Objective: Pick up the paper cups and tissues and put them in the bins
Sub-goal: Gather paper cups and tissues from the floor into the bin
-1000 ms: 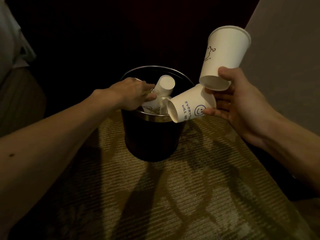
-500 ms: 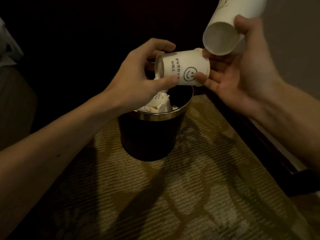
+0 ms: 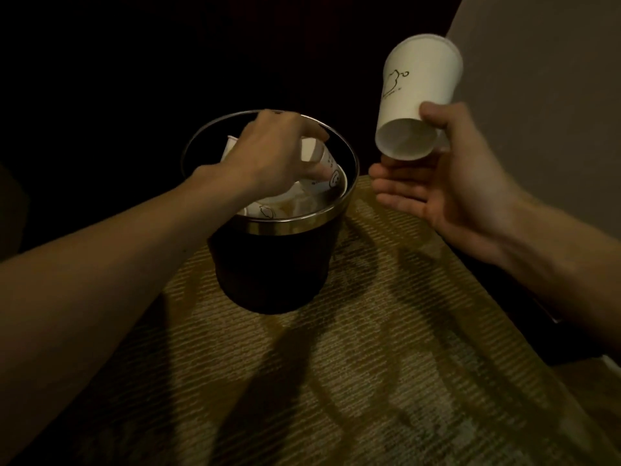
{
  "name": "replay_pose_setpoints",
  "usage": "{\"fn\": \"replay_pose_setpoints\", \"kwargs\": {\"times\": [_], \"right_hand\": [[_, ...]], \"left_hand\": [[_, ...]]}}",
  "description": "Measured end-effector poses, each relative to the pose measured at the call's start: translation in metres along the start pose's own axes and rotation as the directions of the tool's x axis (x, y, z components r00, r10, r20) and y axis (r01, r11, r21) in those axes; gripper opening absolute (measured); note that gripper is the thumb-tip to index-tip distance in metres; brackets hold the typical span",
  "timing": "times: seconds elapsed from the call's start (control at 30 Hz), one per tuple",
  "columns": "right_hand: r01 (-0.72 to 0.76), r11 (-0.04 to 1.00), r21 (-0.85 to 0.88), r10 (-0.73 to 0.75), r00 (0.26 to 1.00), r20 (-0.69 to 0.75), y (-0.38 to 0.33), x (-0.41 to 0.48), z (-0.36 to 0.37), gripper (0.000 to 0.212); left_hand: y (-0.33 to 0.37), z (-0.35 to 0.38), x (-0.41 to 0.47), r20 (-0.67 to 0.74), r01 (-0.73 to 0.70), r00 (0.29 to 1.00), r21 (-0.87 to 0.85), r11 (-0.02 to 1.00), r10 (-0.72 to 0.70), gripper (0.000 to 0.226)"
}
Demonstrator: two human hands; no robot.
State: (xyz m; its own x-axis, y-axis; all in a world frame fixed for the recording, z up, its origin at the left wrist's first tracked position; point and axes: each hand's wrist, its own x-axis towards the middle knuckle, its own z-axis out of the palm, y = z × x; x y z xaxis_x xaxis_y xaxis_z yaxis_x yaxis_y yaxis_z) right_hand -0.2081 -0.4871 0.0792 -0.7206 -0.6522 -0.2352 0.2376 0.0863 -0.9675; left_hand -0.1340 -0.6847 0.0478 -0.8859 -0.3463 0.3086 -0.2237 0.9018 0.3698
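Centre: my left hand (image 3: pixel 268 153) holds a small cup (image 3: pixel 326 169) inside the bin (image 3: pixel 295 220), fingers curled round it. Upper right: my right hand (image 3: pixel 437 186) pinches the tall cup (image 3: pixel 418 102) near its base. Next, probably: release, then bin the tall cup.

You can read no words or numbers. Inside the bin (image 3: pixel 295 223), the small paper cup (image 3: pixel 327 169) carries a smiley-face sign beside a line of print too blurred to read. Right of the bin, the tall paper cup (image 3: pixel 420 95) carries a line drawing with illegible small print beside it.
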Motion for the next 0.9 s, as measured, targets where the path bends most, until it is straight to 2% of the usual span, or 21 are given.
{"fn": "replay_pose_setpoints", "kwargs": {"times": [0.07,0.17,0.23,0.3,0.33,0.4,0.43,0.5,0.53,0.6,0.7,0.8,0.9], "right_hand": [[-0.011,0.999,-0.035,0.011,1.0,0.003,0.003,0.002,-0.001,0.062],[-0.021,0.996,-0.083,0.023,1.0,0.021,0.009,0.003,0.0,0.061],[-0.018,0.992,-0.127,0.022,0.999,0.03,0.011,0.003,0.002,0.058],[-0.008,0.978,-0.21,0.011,1.0,0.014,0.012,0.003,0.004,0.053],[0.003,0.963,-0.269,-0.003,1.0,0.003,0.011,0.003,0.006,0.05],[0.041,0.911,-0.41,-0.052,0.999,-0.014,0.006,0.004,0.01,0.044],[0.067,0.869,-0.49,-0.083,0.996,-0.013,0.002,0.005,0.013,0.044],[0.134,0.755,-0.642,-0.146,0.989,0.035,-0.007,0.008,0.023,0.047],[0.173,0.693,-0.7,-0.168,0.983,0.077,-0.012,0.009,0.029,0.048],[0.244,0.6,-0.762,-0.185,0.969,0.165,-0.019,0.012,0.044,0.047],[0.32,0.543,-0.776,-0.209,0.947,0.244,-0.019,0.016,0.061,0.044],[0.354,0.517,-0.78,-0.242,0.934,0.264,-0.006,0.021,0.068,0.051],[0.377,0.451,-0.809,-0.266,0.922,0.281,0.01,0.021,0.066,0.058]], "left_hand": [[-0.007,0.008,0.006,0.032,0.009,0.999,0.024,1.0,-0.01,0.062],[-0.014,0.018,0.006,0.215,-0.005,0.976,0.144,0.99,-0.027,0.051],[-0.014,0.018,0.005,0.258,-0.051,0.966,0.139,0.989,0.013,0.042],[-0.01,0.008,0.005,0.189,-0.068,0.98,0.0,0.998,0.066,0.037],[-0.007,-0.001,0.005,0.117,-0.026,0.992,-0.114,0.993,0.039,0.036],[-0.005,-0.025,0.003,-0.046,0.065,0.995,-0.413,0.908,-0.092,0.036],[-0.004,-0.037,0.0,-0.097,0.06,0.987,-0.524,0.849,-0.13,0.036],[0.002,-0.059,-0.011,-0.16,-0.017,0.982,-0.596,0.802,-0.098,0.037],[0.005,-0.067,-0.017,-0.193,-0.075,0.98,-0.565,0.822,-0.043,0.036],[0.004,-0.076,-0.028,-0.252,-0.15,0.966,-0.398,0.905,0.049,0.031],[-0.007,-0.075,-0.038,-0.315,-0.101,0.948,-0.195,0.976,0.036,0.031],[-0.017,-0.068,-0.048,-0.267,-0.053,0.964,-0.169,0.984,0.006,0.032],[-0.024,-0.061,-0.055,-0.209,-0.024,0.978,-0.222,0.975,-0.024,0.034]]}}
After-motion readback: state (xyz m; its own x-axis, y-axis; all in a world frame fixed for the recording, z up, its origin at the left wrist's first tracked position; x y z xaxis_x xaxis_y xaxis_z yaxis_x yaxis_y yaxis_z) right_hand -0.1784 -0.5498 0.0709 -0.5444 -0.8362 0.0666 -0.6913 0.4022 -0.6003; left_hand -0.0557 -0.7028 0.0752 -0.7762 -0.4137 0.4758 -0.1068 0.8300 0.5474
